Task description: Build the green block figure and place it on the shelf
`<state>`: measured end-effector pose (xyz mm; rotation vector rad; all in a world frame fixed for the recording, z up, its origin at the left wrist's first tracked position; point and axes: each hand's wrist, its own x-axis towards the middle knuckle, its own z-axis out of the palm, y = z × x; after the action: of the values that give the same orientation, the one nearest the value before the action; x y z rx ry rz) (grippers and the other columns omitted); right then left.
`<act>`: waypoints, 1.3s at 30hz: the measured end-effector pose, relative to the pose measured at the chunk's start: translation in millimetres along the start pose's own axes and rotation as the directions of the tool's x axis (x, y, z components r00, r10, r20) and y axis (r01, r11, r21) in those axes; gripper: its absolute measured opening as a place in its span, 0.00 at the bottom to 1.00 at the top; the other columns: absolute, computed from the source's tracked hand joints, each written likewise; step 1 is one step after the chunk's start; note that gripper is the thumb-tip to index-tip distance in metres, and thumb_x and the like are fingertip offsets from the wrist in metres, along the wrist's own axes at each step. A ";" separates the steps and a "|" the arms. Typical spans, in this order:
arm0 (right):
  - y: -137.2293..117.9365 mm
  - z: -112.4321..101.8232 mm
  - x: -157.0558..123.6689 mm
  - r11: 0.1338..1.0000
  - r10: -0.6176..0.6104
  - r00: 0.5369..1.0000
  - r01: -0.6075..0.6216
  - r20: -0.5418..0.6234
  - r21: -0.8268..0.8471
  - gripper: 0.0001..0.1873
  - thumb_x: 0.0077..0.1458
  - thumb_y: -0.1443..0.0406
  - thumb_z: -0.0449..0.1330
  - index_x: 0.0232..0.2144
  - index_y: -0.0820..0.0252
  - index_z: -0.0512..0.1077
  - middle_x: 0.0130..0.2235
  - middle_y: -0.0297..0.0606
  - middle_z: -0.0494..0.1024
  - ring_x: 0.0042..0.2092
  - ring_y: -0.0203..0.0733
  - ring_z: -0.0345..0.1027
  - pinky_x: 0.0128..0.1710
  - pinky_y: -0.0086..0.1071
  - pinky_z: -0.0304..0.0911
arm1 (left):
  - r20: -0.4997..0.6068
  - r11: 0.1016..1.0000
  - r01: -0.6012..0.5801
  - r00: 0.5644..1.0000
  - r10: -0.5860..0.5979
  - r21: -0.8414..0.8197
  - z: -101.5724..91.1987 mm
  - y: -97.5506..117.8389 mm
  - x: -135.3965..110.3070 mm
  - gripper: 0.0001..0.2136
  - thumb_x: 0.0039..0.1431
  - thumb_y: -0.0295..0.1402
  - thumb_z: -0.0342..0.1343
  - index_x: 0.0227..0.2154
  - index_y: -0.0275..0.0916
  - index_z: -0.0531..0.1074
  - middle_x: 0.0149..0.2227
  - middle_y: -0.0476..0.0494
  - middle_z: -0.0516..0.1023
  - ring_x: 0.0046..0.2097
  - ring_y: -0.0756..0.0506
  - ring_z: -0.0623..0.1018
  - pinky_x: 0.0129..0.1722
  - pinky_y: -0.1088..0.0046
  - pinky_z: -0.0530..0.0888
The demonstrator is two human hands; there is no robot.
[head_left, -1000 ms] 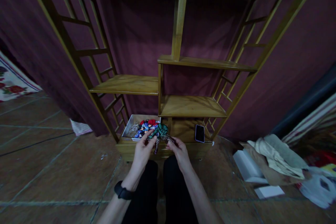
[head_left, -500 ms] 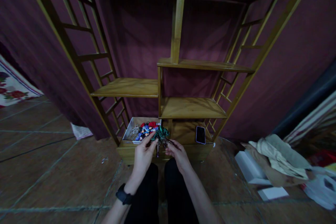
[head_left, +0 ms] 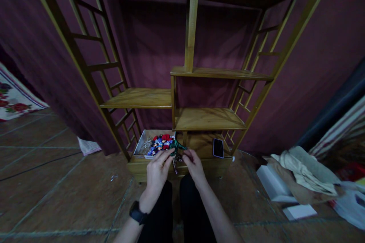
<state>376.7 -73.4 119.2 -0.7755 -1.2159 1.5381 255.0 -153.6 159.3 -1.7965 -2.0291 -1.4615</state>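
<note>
A small shiny item [head_left: 177, 145], dark green above with brown, figured parts dangling below, is held between my two hands over the front of the low shelf. I cannot make out its kind. My left hand [head_left: 158, 169], with a black watch [head_left: 138, 212] on its wrist, pinches it from the left. From the other side, the fingers of my right hand [head_left: 195, 165] grip its right edge. Just beyond my left fingers sits a white open box [head_left: 139, 148] with several small red, blue and white pieces [head_left: 161, 143] and clear plastic inside.
A wooden shelf unit [head_left: 151, 97] with stepped boards stands before me. A phone [head_left: 218, 148] lies on its lowest board at the right. On the tiled floor at right are white boxes [head_left: 299, 211], a pale cloth [head_left: 306, 172] and a plastic bag [head_left: 350, 201].
The green part has spread out sideways toward my right fingers, and its brown lower part hangs between my hands. The view has shifted slightly.
</note>
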 end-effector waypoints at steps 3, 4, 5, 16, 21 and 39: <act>-11.7 1.6 -0.9 0.998 -0.064 0.997 0.065 0.036 -0.027 0.23 0.42 0.63 0.62 0.44 0.54 0.69 0.41 0.36 0.74 0.43 0.41 0.67 0.43 0.34 0.64 | 0.000 0.993 -0.056 0.998 0.056 0.104 2.2 -3.2 -4.0 0.13 0.57 0.36 0.49 0.44 0.45 0.71 0.41 0.45 0.75 0.43 0.45 0.73 0.45 0.68 0.69; -14.6 2.3 -0.9 0.996 -0.078 0.995 0.080 0.064 -0.029 0.23 0.43 0.63 0.61 0.45 0.54 0.68 0.41 0.36 0.74 0.43 0.41 0.67 0.43 0.34 0.64 | -0.002 0.988 -0.073 0.997 0.074 0.134 3.0 -3.9 -5.2 0.13 0.57 0.36 0.48 0.45 0.45 0.70 0.41 0.44 0.75 0.43 0.45 0.73 0.45 0.68 0.69; -16.6 3.1 -0.6 0.995 -0.091 0.992 0.094 0.087 -0.027 0.22 0.44 0.63 0.61 0.45 0.54 0.68 0.41 0.36 0.74 0.43 0.41 0.67 0.43 0.34 0.64 | -0.002 0.983 -0.089 0.996 0.090 0.163 3.6 -4.3 -6.2 0.14 0.57 0.36 0.48 0.45 0.45 0.70 0.41 0.44 0.74 0.44 0.45 0.73 0.45 0.68 0.69; -9.3 4.4 8.9 0.990 -0.130 0.992 0.130 0.011 -0.057 0.14 0.45 0.62 0.59 0.37 0.56 0.71 0.36 0.35 0.75 0.39 0.41 0.68 0.42 0.34 0.63 | 0.051 0.880 -0.248 0.967 0.249 0.405 4.9 7.7 -11.3 0.15 0.58 0.34 0.47 0.47 0.44 0.68 0.37 0.41 0.74 0.39 0.44 0.72 0.39 0.70 0.68; -8.0 2.0 11.5 0.990 -0.138 0.990 0.137 -0.022 -0.044 0.13 0.45 0.62 0.58 0.36 0.57 0.72 0.37 0.35 0.75 0.39 0.40 0.68 0.43 0.34 0.62 | 0.110 0.834 -0.288 0.957 0.268 0.471 7.5 15.0 -13.7 0.16 0.58 0.33 0.47 0.49 0.43 0.67 0.34 0.41 0.73 0.36 0.45 0.72 0.37 0.70 0.67; -3.3 -4.2 12.3 0.881 0.138 0.990 -0.115 -0.017 0.458 0.12 0.39 0.61 0.65 0.29 0.60 0.74 0.34 0.38 0.78 0.37 0.42 0.71 0.38 0.35 0.66 | -0.038 0.972 0.175 0.982 -0.183 -0.155 20.9 5.9 -12.7 0.21 0.49 0.40 0.56 0.48 0.43 0.67 0.43 0.42 0.69 0.44 0.44 0.71 0.43 0.67 0.69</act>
<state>377.7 -60.3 122.2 -0.5803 -0.7282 1.8107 274.4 -149.9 143.8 -1.6412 -2.1576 -1.7366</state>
